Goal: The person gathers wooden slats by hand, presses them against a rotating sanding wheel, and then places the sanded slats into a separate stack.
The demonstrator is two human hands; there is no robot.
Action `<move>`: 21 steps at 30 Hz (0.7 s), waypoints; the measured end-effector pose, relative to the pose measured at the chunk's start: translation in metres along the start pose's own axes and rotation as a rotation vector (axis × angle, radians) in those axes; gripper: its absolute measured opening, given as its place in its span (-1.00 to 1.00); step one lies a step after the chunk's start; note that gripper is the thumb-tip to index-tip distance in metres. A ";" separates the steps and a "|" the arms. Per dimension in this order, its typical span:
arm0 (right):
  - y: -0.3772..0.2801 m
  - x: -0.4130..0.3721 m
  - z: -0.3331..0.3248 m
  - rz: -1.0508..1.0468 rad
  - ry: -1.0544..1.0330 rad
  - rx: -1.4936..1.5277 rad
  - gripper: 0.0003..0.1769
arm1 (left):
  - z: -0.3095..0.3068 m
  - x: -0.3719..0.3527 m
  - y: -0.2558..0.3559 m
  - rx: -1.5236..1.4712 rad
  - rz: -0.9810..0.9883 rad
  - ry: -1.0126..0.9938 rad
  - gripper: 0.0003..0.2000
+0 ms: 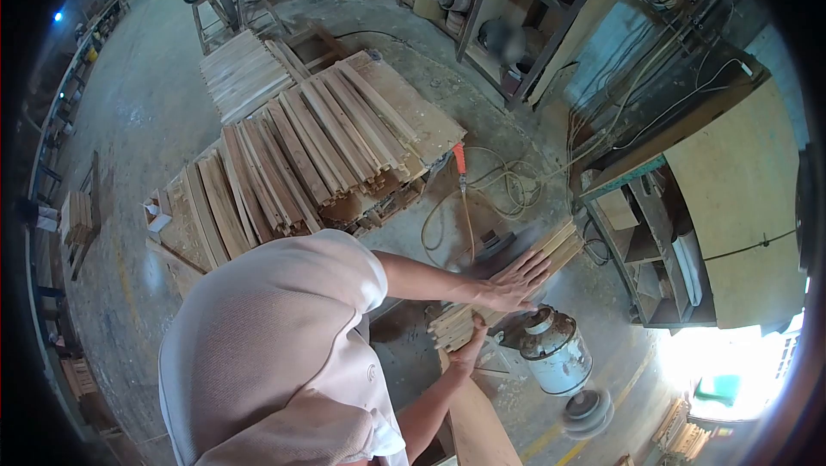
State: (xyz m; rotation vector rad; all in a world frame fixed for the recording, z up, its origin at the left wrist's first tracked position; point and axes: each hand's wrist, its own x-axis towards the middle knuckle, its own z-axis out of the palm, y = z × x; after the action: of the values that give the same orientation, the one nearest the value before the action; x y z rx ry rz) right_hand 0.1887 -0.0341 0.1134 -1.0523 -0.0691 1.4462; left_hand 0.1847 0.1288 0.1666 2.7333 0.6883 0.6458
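A bundle of long, thin wooden strips (561, 251) lies slantwise across a machine with a white, rust-stained motor (559, 358). My left hand (509, 288) rests flat on top of the strips with its fingers spread. Lower down, my right hand (469, 347) holds the near side of the bundle close to its left end, thumb up and the other fingers partly hidden. A dark, blurred wheel (499, 251) shows just beyond the strips. At the motor's other end is a round grey wheel (588, 414).
Rows of wooden strips (292, 148) cover a low table at upper left, with paler strips (245, 74) behind. An orange-ended hose (459, 159) coils on the floor. Shelving (538, 27) stands at the upper right, a cabinet (641, 246) at right. A board (482, 423) lies below my right hand.
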 end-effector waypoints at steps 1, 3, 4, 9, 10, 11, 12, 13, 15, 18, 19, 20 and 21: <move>0.014 -0.010 -0.002 -0.009 0.058 -0.016 -0.17 | -0.002 -0.009 0.003 0.001 0.004 -0.003 -0.16; 0.046 -0.030 -0.014 0.001 0.086 0.001 -0.15 | -0.009 -0.027 0.010 -0.037 0.003 0.027 -0.16; 0.058 -0.046 -0.012 0.020 0.085 0.000 -0.15 | -0.012 -0.034 0.013 0.009 -0.002 -0.017 -0.14; 0.075 -0.106 0.008 0.116 -0.003 0.018 -0.13 | -0.019 -0.066 0.033 -0.036 -0.013 -0.031 -0.10; 0.070 -0.112 0.018 0.124 -0.095 0.080 -0.10 | -0.021 -0.068 0.037 -0.022 -0.016 -0.066 -0.09; 0.068 -0.114 0.023 0.133 -0.186 0.139 -0.07 | -0.023 -0.065 0.041 -0.022 -0.021 -0.065 -0.09; 0.074 -0.107 0.020 0.113 -0.239 0.191 -0.04 | -0.022 -0.060 0.043 -0.005 -0.006 -0.064 -0.08; 0.075 -0.098 0.014 0.118 -0.243 0.182 -0.04 | -0.022 -0.051 0.043 0.013 0.008 -0.060 -0.08; 0.059 -0.080 0.022 0.089 -0.358 0.409 -0.04 | -0.017 -0.024 0.040 0.047 -0.001 -0.085 -0.08; 0.024 -0.037 0.022 0.015 -0.327 0.297 -0.02 | -0.004 0.023 0.020 0.048 -0.044 -0.140 -0.10; 0.014 -0.026 0.024 -0.026 -0.342 0.218 -0.01 | 0.002 0.036 0.011 0.011 -0.039 -0.083 -0.11; 0.008 -0.019 0.025 -0.030 -0.342 0.216 -0.01 | 0.009 0.043 0.003 -0.027 -0.031 -0.027 -0.12; 0.003 -0.013 0.027 -0.008 -0.321 0.246 0.01 | 0.010 0.046 0.000 -0.027 -0.026 -0.024 -0.12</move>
State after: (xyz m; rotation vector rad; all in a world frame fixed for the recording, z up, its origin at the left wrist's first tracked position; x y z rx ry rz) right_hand 0.1670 -0.0314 0.1340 -0.6145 -0.1221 1.5613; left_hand 0.2254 0.1506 0.1743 2.6978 0.7034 0.6107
